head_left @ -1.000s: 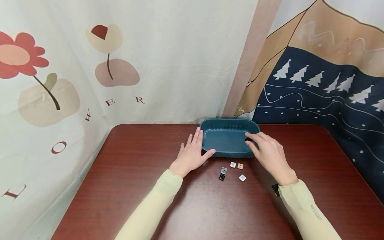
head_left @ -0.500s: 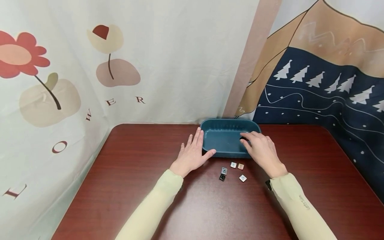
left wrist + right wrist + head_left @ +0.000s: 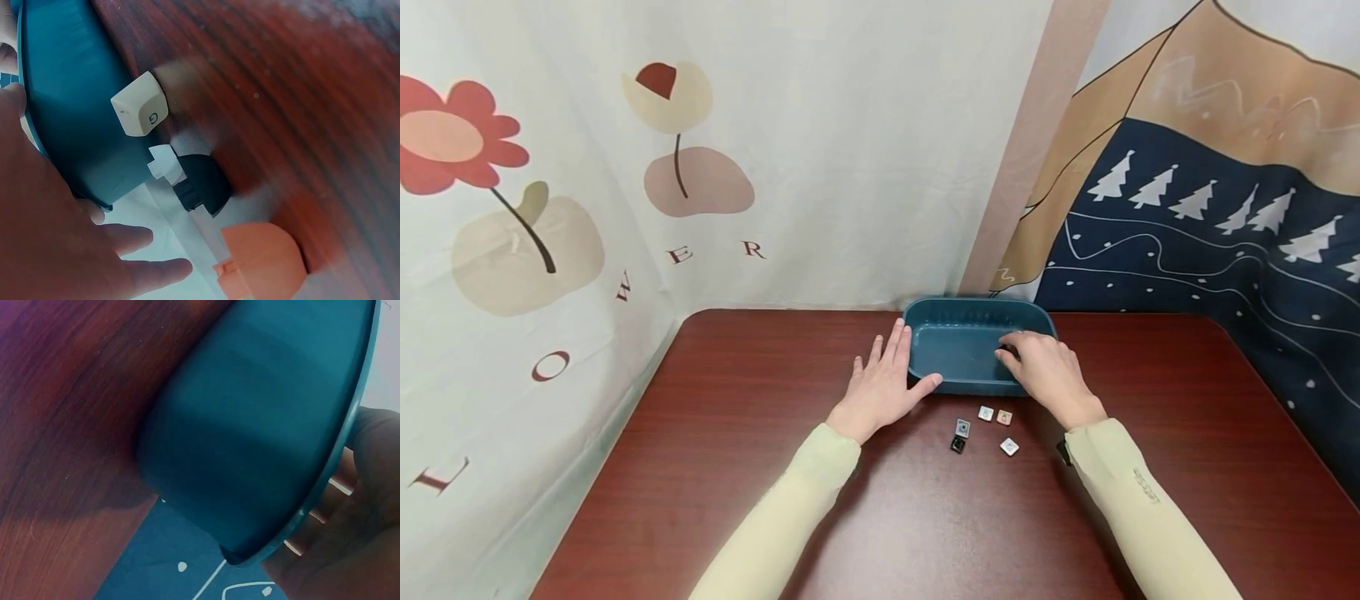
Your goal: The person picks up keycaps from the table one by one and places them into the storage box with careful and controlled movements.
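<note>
My left hand (image 3: 880, 383) lies with straight fingers along the left side of a blue-green plastic basin (image 3: 977, 388), its thumb at the front rim. Inside the basin's right part, my right hand (image 3: 1048, 373) pinches a small black keycap (image 3: 1007, 348), mostly hidden by the fingers. In front of the basin lie several keycaps: a white one (image 3: 986, 413), an orange one (image 3: 1004, 417), a grey one (image 3: 962, 428) touching a black one (image 3: 958, 445), and another white one (image 3: 1009, 447). The left wrist view shows a pale keycap (image 3: 140, 109) marked G and an orange keycap (image 3: 265, 262).
The basin stands at the back edge of a reddish-brown wooden table (image 3: 715, 467). Behind it hangs a printed curtain (image 3: 850, 167), with a dark blue tree-patterned part on the right. Bare tabletop stretches to both sides.
My right hand has moved left and slightly down into the basin, still pinching the black keycap. The left hand and the keycaps on the table have stayed put.
</note>
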### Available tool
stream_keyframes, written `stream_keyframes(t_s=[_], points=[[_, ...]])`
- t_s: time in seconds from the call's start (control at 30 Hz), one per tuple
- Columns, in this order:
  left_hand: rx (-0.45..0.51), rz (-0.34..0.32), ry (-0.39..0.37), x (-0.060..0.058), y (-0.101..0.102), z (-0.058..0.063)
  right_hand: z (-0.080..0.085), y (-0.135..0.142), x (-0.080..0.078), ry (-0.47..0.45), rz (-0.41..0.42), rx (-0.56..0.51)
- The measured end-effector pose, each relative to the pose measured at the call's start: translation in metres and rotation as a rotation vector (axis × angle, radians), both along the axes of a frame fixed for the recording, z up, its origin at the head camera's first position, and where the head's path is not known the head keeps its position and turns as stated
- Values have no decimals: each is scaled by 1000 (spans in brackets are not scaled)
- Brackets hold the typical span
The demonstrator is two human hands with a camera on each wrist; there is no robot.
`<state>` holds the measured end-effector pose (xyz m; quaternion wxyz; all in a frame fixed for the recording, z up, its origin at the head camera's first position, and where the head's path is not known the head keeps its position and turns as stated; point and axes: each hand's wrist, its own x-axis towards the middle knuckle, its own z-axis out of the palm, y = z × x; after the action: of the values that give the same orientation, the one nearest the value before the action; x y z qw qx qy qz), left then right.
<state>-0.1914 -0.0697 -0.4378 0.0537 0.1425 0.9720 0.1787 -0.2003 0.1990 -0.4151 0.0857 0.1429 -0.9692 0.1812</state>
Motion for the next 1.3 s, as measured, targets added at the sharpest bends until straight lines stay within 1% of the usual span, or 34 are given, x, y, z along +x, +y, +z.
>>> stream_keyframes(t_s=[0.2,0.4,0.5,0.6,0.73,0.83,0.93,1.3], points=[[-10,-3,3,1,0,0,-4,2,-3,-77,-14,12],[-7,-3,13,-1,0,0,-4,3,-3,-76,-14,25],[-10,-2,10,-1,0,0,-4,3,0,-48,-17,22],[-11,-2,10,-1,0,-1,-3,5,5,4,-22,10],[-11,-5,15,-1,0,-2,-2,8,16,90,-18,-11],[-7,-4,12,-1,0,-1,-2,10,26,157,2,-23],[-4,-2,10,-1,0,-1,-1,12,35,205,27,-30],[1,-4,5,-1,0,-1,0,14,66,248,84,-24]])
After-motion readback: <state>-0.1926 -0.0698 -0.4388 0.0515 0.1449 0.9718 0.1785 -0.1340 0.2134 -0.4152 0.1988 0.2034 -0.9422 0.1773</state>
